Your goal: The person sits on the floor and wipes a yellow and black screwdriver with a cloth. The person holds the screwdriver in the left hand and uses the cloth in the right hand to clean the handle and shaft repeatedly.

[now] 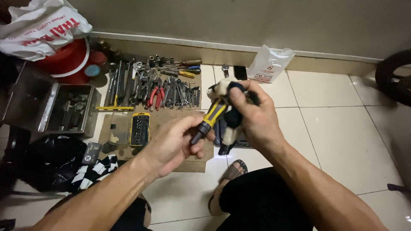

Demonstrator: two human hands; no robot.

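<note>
A screwdriver [212,116] with a yellow and black handle is held between both hands above a cardboard sheet [171,124]. My left hand [173,143] grips its dark lower end. My right hand [247,112] presses a dirty white and dark rag [231,122] around the handle's upper part. Behind the hands, many hand tools [154,85] lie in a row on the cardboard: wrenches, red-handled pliers, screwdrivers. A yellow case of sockets [140,129] lies left of my left hand.
An open metal toolbox [51,107] stands at the left, a red bucket [70,60] and a white plastic bag [40,28] behind it. A small white bag [269,64] leans on the wall. A tyre [396,81] shows at right. My sandalled foot [229,177] rests on the tiles.
</note>
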